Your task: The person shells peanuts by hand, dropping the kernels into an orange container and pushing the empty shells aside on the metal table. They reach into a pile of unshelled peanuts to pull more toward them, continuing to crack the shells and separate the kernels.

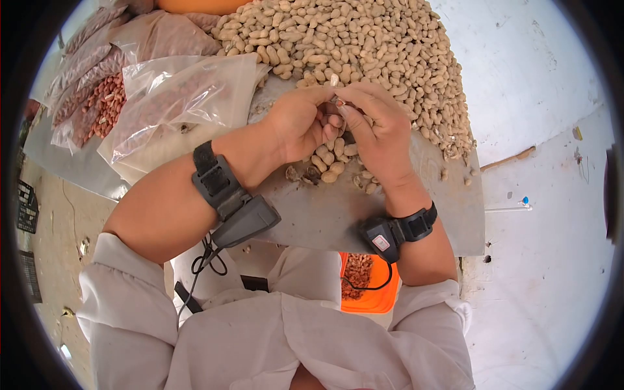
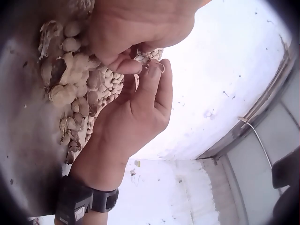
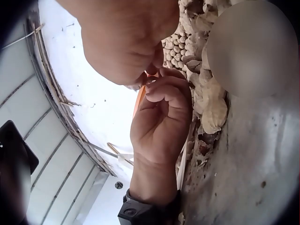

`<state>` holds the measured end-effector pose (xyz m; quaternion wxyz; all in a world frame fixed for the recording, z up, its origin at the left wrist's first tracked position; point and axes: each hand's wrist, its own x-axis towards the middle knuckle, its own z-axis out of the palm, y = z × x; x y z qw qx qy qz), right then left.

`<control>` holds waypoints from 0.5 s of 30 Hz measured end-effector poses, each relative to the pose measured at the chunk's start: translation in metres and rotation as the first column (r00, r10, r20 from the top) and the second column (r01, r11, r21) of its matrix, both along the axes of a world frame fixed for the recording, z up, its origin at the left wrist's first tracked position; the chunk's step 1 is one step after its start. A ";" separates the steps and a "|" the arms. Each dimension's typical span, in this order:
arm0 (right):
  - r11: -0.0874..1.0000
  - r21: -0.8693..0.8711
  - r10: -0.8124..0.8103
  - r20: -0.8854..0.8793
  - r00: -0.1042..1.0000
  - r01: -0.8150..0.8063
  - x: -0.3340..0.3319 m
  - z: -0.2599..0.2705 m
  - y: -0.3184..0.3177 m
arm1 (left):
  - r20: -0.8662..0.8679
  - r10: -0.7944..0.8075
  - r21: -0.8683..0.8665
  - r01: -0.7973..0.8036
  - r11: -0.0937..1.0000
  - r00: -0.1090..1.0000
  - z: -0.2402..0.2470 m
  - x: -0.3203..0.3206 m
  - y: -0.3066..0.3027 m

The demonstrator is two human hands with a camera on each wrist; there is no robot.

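Both hands meet fingertip to fingertip over the near edge of a peanut heap [image 1: 364, 42]. My left hand [image 1: 300, 123] has curled fingers and pinches at a peanut [image 1: 339, 102], whose reddish kernel shows between the fingertips. From the other side, the thumb and fingers of my right hand [image 1: 383, 133] pinch the same peanut. A pale bit of shell [image 1: 334, 79] shows just above the fingertips. In the left wrist view, thin shell edges [image 2: 160, 66] stick out at the right hand's fingertips. Much of the peanut is hidden by fingers.
Unshelled peanuts [image 1: 331, 162] and shell scraps lie below the hands on the grey tabletop [image 1: 442, 221]. Clear plastic bags [image 1: 188, 97] and red kernels [image 1: 104, 107] are at the left. An orange container [image 1: 370, 300] with reddish bits sits below the table edge.
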<state>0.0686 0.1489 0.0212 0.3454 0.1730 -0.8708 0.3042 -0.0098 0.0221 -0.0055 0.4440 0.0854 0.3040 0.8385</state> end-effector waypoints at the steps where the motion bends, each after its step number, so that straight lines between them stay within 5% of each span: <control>1: 1.000 -0.017 0.019 0.019 1.000 -0.019 0.000 -0.001 0.001 | 0.005 -0.033 0.026 0.032 0.999 0.999 -0.002 -0.002 -0.001; 8: 0.999 0.052 -0.012 0.055 0.998 0.009 0.002 0.001 0.001 | -0.005 -0.025 -0.007 0.025 1.000 1.000 -0.006 -0.002 0.001; 11: 0.969 -0.247 0.018 0.063 0.998 -0.002 0.001 -0.004 0.001 | -0.135 0.003 -0.088 -0.015 0.996 0.991 0.006 0.008 -0.002; 15: 0.901 -0.425 0.157 0.121 0.980 -0.092 0.000 -0.006 0.007 | -0.408 -0.058 -0.138 0.002 0.990 0.911 0.008 0.012 -0.006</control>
